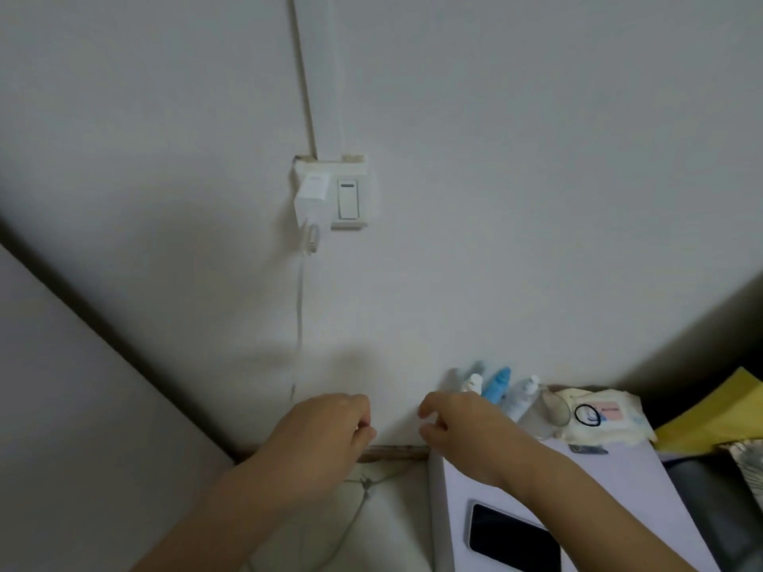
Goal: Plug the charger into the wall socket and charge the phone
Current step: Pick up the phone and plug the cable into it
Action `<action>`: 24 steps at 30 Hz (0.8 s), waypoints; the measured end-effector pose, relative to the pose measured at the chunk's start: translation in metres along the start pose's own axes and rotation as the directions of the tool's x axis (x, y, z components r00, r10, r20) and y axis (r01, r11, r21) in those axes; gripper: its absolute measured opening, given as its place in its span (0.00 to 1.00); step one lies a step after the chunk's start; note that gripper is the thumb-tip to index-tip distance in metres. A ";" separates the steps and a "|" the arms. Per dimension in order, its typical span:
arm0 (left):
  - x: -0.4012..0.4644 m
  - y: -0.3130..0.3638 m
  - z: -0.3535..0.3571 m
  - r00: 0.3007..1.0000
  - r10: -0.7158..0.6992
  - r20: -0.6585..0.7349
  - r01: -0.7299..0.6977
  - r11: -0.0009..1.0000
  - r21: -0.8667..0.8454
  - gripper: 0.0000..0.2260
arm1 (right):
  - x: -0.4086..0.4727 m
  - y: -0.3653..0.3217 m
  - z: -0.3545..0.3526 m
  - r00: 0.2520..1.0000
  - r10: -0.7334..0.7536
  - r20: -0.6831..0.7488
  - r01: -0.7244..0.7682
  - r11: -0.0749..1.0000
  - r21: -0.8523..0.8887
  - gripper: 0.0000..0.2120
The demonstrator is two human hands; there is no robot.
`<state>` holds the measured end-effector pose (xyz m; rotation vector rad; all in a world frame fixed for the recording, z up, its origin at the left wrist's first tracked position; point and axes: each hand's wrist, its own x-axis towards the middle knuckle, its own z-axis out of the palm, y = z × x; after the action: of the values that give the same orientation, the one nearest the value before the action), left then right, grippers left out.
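The white charger (312,196) is being seen seated in the wall socket (330,192), beside a rocker switch (347,199). Its white cable (300,307) is being let hang straight down the wall toward the left hand (326,427). That hand is being held loosely curled; whether the cable is being pinched cannot be told. The right hand (454,423) is being held close beside it, fingers bent and slightly parted, nothing visibly gripped. The phone (514,538) is being left lying screen-up on the pale table (619,489), below the right wrist, apart from both hands. Small bottles (501,386) and a wipes pack (607,414) are being seen against the wall.
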<state>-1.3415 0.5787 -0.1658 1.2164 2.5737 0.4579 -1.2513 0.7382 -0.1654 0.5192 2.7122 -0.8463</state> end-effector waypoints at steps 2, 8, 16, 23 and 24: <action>0.005 0.011 0.017 1.000 -0.020 0.008 0.020 1.000 0.008 0.09 | -0.005 0.018 -0.004 1.000 0.005 0.028 -0.004 1.000 -0.012 0.15; 0.027 0.032 0.065 0.996 -0.089 0.025 0.088 0.996 0.025 0.08 | -0.017 0.076 -0.003 0.998 0.005 0.068 -0.001 0.998 -0.058 0.14; 0.044 0.018 0.115 0.980 -0.178 0.086 0.177 0.984 0.016 0.06 | -0.009 0.141 0.028 0.986 0.072 0.152 -0.068 0.997 -0.033 0.15; 0.078 -0.005 0.181 0.968 -0.141 0.206 0.073 0.949 0.308 0.08 | 0.012 0.179 0.073 0.956 0.200 0.215 -0.206 0.979 0.004 0.13; 0.083 -0.008 0.189 0.972 -0.107 0.209 0.033 0.944 0.329 0.09 | 0.015 0.184 0.080 0.949 0.221 0.224 -0.228 0.974 0.005 0.13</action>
<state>-1.3300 0.6714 -0.3505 1.1899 2.5475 -0.1216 -1.1795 0.8362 -0.3259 0.6816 2.3869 -0.8317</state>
